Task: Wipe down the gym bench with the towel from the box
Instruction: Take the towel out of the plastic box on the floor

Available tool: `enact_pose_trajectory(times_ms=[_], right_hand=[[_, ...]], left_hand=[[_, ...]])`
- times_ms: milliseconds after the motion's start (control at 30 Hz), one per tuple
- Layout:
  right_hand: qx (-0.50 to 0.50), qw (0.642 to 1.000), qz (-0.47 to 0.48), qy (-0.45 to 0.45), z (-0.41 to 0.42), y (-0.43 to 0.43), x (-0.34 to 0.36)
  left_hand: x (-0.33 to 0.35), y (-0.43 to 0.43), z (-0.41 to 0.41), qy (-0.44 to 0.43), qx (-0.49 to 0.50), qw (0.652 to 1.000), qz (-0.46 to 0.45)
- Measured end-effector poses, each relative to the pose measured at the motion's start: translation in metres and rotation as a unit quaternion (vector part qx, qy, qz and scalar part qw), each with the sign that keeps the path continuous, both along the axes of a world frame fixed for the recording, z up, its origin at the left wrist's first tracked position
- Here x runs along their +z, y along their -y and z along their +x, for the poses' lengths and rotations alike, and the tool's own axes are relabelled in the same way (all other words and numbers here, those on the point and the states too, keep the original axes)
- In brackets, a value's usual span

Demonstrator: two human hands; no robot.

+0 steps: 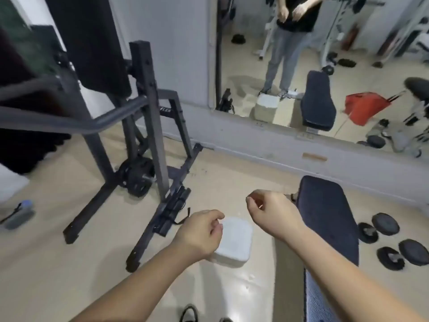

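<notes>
A white foam box [234, 242] stands on the floor with its lid on, just left of the dark blue padded gym bench [325, 217]. No towel shows. My left hand [199, 231] hovers over the box's left edge with fingers loosely curled and nothing in it. My right hand [267, 210] is raised between the box and the bench, its fingers curled, also holding nothing.
A dark steel rack [148, 108] with a weight plate [137, 175] stands to the left. Several black weight plates [390, 242] lie on the floor right of the bench. A wall mirror [325, 66] ahead reflects the person, box and bench. A brush [18, 214] lies far left.
</notes>
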State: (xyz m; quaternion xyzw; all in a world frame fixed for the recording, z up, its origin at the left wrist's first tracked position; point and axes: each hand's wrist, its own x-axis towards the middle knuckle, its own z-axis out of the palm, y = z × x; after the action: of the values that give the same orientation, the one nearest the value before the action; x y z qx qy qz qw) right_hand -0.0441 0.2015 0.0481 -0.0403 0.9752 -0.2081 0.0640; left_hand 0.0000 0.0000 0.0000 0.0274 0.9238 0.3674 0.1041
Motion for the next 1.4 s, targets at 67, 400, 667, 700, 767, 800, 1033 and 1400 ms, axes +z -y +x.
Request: enact_pose_trajectory(times_ms=[67, 400, 667, 700, 767, 800, 1033, 1400], right_hand=[[0.042, 0.998, -0.030, 0.033, 0.001, 0.028, -0.016], [0.225, 0.914, -0.205, 0.267, 0.098, 0.191, -0.070], [0.310, 0.866, -0.190, 0.344, 0.192, 0.346, -0.056], [0.314, 0.863, -0.187, 0.349, 0.205, 0.370, -0.058], [0.321, 0.857, -0.177, 0.363, 0.224, 0.403, -0.056], [0.324, 0.854, -0.173, 0.369, 0.243, 0.433, -0.057], [0.286, 0.855, -0.188, 0.389, 0.300, 0.578, -0.034], [0.294, 0.870, -0.198, 0.343, 0.215, 0.789, -0.029]], left_hand=[[-0.019, 0.025, 0.027, 0.029, 0.104, 0.994, 0.022], [-0.056, 0.135, 0.230, 0.093, 0.516, 0.819, 0.234], [-0.036, 0.240, 0.356, 0.053, 0.612, 0.746, 0.257], [-0.035, 0.258, 0.372, 0.058, 0.612, 0.745, 0.258], [-0.031, 0.285, 0.391, 0.075, 0.612, 0.747, 0.250], [-0.031, 0.312, 0.412, 0.078, 0.616, 0.747, 0.239], [-0.026, 0.463, 0.459, 0.068, 0.583, 0.790, 0.176], [-0.025, 0.674, 0.367, 0.008, 0.596, 0.771, 0.226]])
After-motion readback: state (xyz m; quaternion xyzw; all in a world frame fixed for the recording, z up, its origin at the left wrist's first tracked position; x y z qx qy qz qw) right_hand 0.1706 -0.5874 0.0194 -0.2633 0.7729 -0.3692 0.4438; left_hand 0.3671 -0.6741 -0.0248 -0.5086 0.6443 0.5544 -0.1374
